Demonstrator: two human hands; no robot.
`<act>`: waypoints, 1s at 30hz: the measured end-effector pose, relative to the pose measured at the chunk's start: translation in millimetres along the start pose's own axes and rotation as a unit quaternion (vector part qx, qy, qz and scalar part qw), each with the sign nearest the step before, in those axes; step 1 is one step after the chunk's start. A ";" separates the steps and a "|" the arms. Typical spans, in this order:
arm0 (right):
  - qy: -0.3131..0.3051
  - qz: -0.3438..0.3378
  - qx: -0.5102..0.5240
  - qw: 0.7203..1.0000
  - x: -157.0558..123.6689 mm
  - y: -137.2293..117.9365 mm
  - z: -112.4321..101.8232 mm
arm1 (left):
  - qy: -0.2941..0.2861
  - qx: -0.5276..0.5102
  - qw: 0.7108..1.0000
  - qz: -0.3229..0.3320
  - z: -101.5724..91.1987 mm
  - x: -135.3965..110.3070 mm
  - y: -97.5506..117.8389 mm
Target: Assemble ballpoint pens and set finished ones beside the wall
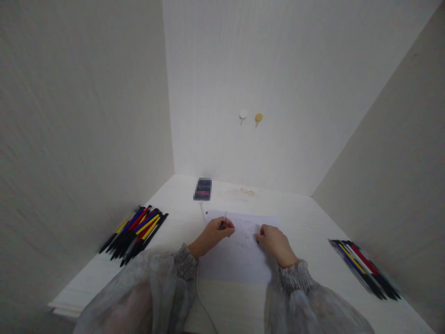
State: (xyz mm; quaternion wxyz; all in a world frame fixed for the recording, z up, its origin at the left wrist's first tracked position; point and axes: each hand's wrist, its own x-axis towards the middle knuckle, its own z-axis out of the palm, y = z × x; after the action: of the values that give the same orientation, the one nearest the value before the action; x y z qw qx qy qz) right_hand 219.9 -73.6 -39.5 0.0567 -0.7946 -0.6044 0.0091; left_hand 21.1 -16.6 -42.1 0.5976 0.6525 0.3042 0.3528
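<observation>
My left hand is closed in a pinch over the upper left part of a pale sheet of paper. Between its fingers is a thin pen-like piece, dark with a clear or pale tip pointing up. My right hand hovers over or rests on the sheet's right side, fingertips pressed together. A tiny dark spot shows at those fingertips, too small to name. Faint marks or small clear bits, hard to make out, lie on the sheet between the two hands.
A pile of black-ended coloured pens lies at the left, by the wall. More pens in a clear sleeve lie at the right. A blurred-out dark phone-like object and a white cable are on the table. Two hooks are on the back wall.
</observation>
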 end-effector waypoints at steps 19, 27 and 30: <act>0.060 -0.087 0.219 0.970 -4.2 -20.7 -0.8 | -0.006 0.048 0.998 -0.051 1.0 0.3 -4.2; -0.033 -0.152 0.600 0.785 -14.4 -43.6 -0.7 | -0.035 -0.010 0.999 -0.006 2.5 -1.1 -2.3; -0.033 -0.147 0.616 0.773 -15.3 -47.7 2.1 | -0.047 -0.029 0.998 -0.002 2.6 -1.8 -2.3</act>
State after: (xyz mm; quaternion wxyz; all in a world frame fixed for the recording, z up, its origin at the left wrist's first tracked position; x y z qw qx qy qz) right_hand 169.8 -75.6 -37.5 0.5144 -0.4902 -0.5808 0.3973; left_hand 22.3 -19.3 -44.6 0.6305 0.6505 0.2670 0.3287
